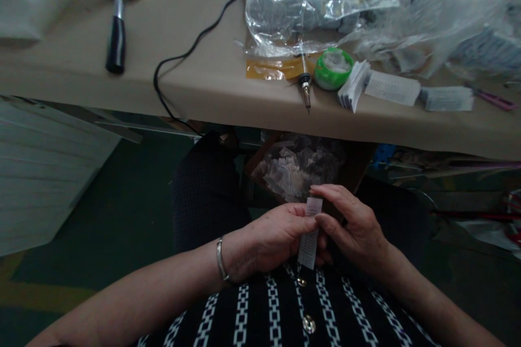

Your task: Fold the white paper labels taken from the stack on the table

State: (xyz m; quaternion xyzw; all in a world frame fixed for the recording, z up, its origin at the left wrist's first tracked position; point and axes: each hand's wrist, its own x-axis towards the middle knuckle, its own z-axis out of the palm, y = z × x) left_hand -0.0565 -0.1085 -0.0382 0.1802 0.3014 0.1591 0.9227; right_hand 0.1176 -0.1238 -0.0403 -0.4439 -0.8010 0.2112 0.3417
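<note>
A narrow white printed label strip (pixel 308 249) stands out lengthwise from my left hand (pixel 277 233), whose thumb presses on its face. My right hand (pixel 353 225) is at the strip's upper right side, thumb tip touching near its edge, fingers apart from the thumb and stretched forward. Whether anything thin lies under the right thumb is too small to tell. Beyond both hands, below the table edge, a box (pixel 260 153) holds clear plastic bits and white scraps (pixel 291 171).
On the table (pixel 183 87) lie a hammer (pixel 116 38), a black cable (pixel 195 43), a soldering-iron-like tool (pixel 305 87), a green tape roll (pixel 332 69), stacks of white labels (pixel 392 88), purple-handled scissors or tweezers (pixel 494 99) and clear plastic bags (pixel 325 5).
</note>
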